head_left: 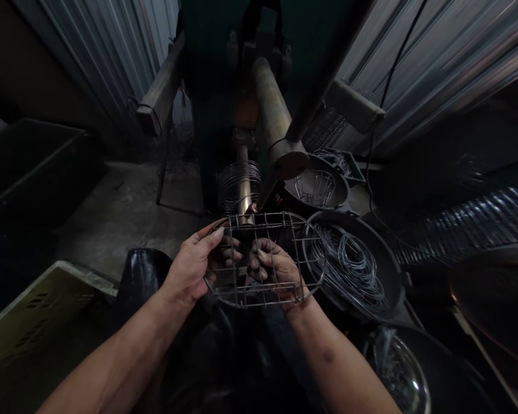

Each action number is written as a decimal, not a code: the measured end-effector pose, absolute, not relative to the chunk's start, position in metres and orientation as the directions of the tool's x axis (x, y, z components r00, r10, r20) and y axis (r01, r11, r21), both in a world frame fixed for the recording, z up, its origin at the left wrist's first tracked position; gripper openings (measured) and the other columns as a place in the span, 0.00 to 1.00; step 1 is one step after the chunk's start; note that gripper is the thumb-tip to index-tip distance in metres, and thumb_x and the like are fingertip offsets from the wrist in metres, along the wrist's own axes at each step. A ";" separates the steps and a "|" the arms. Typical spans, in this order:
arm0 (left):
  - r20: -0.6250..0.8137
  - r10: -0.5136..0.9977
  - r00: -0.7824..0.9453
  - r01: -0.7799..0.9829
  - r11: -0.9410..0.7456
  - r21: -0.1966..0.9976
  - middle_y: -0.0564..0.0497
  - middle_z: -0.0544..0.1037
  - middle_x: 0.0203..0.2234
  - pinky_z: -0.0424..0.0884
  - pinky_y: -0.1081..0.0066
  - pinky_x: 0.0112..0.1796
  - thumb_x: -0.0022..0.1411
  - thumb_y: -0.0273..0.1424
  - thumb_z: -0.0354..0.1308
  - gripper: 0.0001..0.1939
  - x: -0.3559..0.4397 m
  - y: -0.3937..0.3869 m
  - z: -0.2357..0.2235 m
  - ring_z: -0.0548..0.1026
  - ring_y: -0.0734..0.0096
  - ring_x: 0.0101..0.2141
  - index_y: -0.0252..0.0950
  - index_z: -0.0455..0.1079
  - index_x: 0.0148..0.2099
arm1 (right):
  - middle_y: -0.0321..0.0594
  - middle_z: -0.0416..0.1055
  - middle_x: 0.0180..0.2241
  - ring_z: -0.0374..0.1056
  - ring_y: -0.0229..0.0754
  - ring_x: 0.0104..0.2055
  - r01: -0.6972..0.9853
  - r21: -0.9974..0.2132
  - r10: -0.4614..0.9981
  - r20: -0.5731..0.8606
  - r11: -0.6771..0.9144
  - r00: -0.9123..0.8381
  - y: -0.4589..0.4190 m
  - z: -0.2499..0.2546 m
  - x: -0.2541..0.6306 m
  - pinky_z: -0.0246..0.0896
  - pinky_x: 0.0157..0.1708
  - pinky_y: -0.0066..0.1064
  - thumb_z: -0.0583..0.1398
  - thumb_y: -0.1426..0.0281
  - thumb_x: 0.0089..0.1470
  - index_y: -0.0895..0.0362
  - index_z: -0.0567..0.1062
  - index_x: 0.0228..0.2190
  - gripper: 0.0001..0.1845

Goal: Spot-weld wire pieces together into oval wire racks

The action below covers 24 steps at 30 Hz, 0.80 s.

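Observation:
An oval wire basket frame (265, 290), made of thin crossed rods, is held up in front of the machine. My left hand (205, 256) is closed on its left side, thumb on top. Fingers curled, my right hand (274, 261) is seen through the wires at the middle right; it grips a part of the frame. Just beyond the frame's far edge stands the lower electrode (244, 198), a brass-coloured post with several wire rings (228, 178) around it. Above it, a thick metal arm (274, 109) carries a slanted upper electrode (265, 194) whose tip meets the frame's far rim or nearly so.
To the right, a dark round pan (392, 276) holds coiled wire rings (349, 264). Behind it, another pan (291, 187) contains a small wire basket (317, 187). A shiny metal bowl (416, 374) lies lower right. A yellowish plastic crate (47, 305) stands at left.

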State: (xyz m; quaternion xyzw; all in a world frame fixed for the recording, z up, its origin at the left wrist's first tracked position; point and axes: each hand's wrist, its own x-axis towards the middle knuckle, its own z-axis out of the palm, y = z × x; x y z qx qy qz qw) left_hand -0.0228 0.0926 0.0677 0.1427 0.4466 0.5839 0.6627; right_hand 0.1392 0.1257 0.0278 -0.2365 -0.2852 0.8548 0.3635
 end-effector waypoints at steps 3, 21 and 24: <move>-0.425 0.902 -0.078 -0.652 0.276 0.706 0.46 0.76 0.26 0.71 0.73 0.20 0.54 0.26 0.55 0.17 -0.021 0.097 0.072 0.74 0.68 0.22 0.31 0.66 0.48 | 0.33 0.67 0.20 0.54 0.26 0.14 -0.487 -0.681 0.775 -0.189 -0.546 -0.603 0.130 0.030 0.140 0.49 0.16 0.19 0.62 0.73 0.42 0.60 0.69 0.29 0.09; -0.444 0.895 -0.033 -0.666 0.312 0.677 0.46 0.75 0.27 0.72 0.73 0.22 0.55 0.26 0.55 0.15 -0.019 0.101 0.077 0.74 0.70 0.22 0.30 0.67 0.46 | 0.34 0.67 0.20 0.54 0.25 0.14 -0.512 -0.667 0.788 -0.188 -0.540 -0.587 0.132 0.036 0.141 0.48 0.15 0.18 0.62 0.73 0.43 0.60 0.70 0.30 0.08; -0.415 0.910 -0.010 -0.662 0.305 0.684 0.46 0.75 0.28 0.72 0.73 0.23 0.54 0.27 0.56 0.15 -0.018 0.101 0.075 0.74 0.71 0.23 0.31 0.68 0.45 | 0.34 0.67 0.20 0.54 0.25 0.14 -0.510 -0.667 0.784 -0.183 -0.542 -0.593 0.133 0.037 0.141 0.49 0.15 0.18 0.62 0.73 0.43 0.60 0.70 0.30 0.08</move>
